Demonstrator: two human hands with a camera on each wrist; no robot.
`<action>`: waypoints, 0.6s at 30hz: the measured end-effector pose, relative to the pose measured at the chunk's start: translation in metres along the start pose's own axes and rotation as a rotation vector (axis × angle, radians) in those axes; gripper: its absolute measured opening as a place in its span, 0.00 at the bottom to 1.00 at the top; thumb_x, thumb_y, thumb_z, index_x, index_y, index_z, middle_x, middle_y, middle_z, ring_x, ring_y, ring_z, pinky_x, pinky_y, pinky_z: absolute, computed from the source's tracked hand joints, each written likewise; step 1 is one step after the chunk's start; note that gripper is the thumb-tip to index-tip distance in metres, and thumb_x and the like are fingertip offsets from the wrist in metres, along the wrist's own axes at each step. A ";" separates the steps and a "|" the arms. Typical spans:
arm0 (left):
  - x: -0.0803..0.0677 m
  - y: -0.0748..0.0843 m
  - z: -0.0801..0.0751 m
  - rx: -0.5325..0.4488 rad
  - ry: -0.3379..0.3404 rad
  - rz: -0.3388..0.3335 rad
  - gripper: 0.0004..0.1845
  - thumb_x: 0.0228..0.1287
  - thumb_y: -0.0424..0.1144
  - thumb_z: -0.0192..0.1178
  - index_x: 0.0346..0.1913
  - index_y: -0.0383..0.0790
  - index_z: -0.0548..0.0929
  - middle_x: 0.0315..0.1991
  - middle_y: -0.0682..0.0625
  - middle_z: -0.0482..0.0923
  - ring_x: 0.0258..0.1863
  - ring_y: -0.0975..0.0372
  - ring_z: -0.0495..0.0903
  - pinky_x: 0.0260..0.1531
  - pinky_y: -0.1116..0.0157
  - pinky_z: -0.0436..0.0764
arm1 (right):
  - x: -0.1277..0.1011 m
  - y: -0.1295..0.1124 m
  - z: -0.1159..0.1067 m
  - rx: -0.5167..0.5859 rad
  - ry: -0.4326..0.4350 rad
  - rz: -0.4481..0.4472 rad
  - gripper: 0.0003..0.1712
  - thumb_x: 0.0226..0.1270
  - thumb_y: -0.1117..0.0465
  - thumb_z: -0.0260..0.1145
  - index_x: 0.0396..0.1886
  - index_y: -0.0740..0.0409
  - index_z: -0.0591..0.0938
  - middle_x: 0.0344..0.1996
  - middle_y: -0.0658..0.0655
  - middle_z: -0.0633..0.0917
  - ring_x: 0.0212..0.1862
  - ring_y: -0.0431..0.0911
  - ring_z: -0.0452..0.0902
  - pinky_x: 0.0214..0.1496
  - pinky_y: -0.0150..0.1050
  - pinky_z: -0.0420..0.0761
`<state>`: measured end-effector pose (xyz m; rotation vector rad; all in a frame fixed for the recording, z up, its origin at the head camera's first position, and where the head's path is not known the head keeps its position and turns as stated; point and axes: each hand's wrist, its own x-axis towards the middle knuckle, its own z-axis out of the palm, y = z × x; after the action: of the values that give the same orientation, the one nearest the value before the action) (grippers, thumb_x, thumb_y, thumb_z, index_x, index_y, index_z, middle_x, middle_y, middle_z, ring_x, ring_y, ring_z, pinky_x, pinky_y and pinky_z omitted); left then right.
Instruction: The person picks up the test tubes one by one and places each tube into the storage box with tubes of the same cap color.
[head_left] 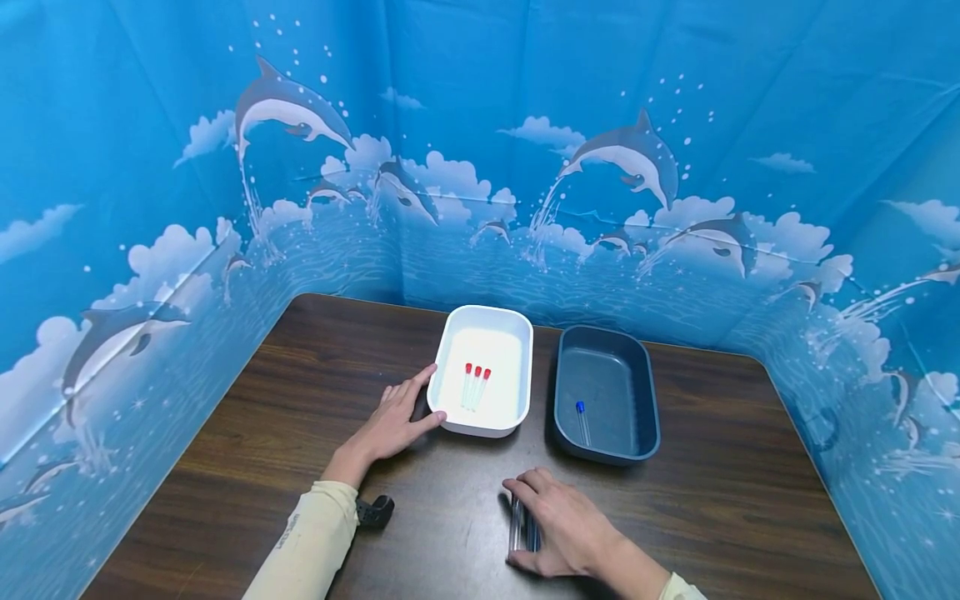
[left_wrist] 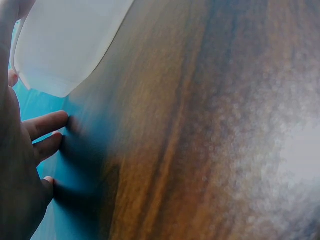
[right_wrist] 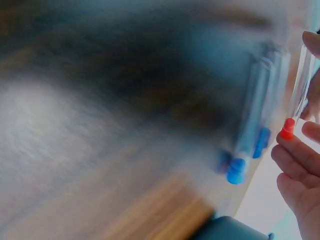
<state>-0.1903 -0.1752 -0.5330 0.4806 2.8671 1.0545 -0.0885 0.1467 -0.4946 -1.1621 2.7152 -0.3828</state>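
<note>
My left hand [head_left: 393,425] rests with spread fingers at the left side of a white tray [head_left: 480,432], thumb and index fingertip right at its rim. In the tray lie three red-capped test tubes [head_left: 477,375]. Lower right, my right hand [head_left: 562,521] pinches a clear test tube lengthwise between thumb and fingertips; its red cap [right_wrist: 287,129] shows against a finger in the right wrist view. Beside it on the table lie two more tubes with blue caps [right_wrist: 236,171], partly hidden by the right hand in the head view.
A dark grey-blue tray [head_left: 611,375] stands right of the white one, holding a blue-capped test tube [head_left: 582,421]. Both trays sit toward the back of the brown wooden table [head_left: 315,358]. A blue dolphin-print curtain [head_left: 450,125] hangs behind the table and along its sides.
</note>
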 end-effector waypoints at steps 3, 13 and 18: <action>0.000 0.000 0.000 0.001 -0.001 -0.001 0.46 0.62 0.73 0.50 0.78 0.66 0.44 0.77 0.53 0.51 0.73 0.52 0.53 0.69 0.39 0.41 | 0.001 -0.001 -0.007 -0.002 0.053 -0.003 0.47 0.54 0.30 0.67 0.68 0.52 0.72 0.56 0.51 0.75 0.53 0.42 0.73 0.50 0.43 0.80; 0.001 -0.001 0.001 -0.001 0.001 -0.002 0.45 0.63 0.70 0.52 0.78 0.67 0.43 0.77 0.53 0.51 0.74 0.52 0.53 0.69 0.39 0.40 | 0.012 0.001 -0.039 -0.064 0.241 -0.024 0.47 0.50 0.31 0.71 0.66 0.50 0.74 0.52 0.47 0.77 0.48 0.38 0.70 0.45 0.36 0.80; 0.001 -0.002 0.000 0.002 0.001 0.001 0.46 0.62 0.73 0.50 0.78 0.66 0.43 0.77 0.54 0.50 0.74 0.52 0.53 0.69 0.39 0.40 | 0.020 0.002 -0.054 -0.098 0.306 -0.028 0.48 0.48 0.32 0.73 0.66 0.51 0.75 0.54 0.49 0.77 0.51 0.40 0.71 0.46 0.38 0.81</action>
<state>-0.1920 -0.1758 -0.5344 0.4817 2.8692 1.0528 -0.1175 0.1425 -0.4444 -1.2605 3.0121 -0.4723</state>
